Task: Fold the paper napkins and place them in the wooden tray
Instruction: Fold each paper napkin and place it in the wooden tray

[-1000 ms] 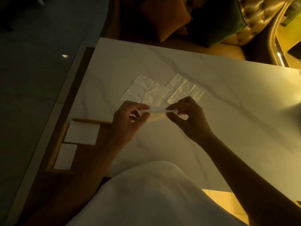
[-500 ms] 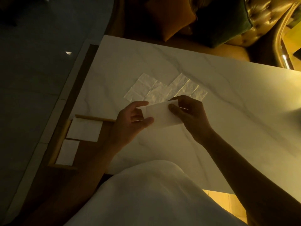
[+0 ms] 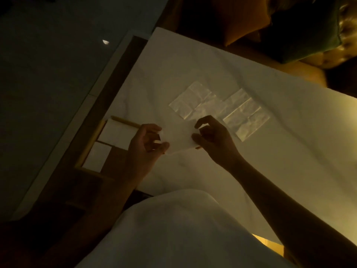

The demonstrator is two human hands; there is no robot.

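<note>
The tray sits beside the table's left edge, holding two folded napkins, handy for the next. The left hand and right hand each pinch an end of a napkin over the table, its long axis running hand to hand, likely to square the fold. Flat sheets wait just beyond.

no readable text, labels, brands, numbers or signs anywhere in the dim view
</note>
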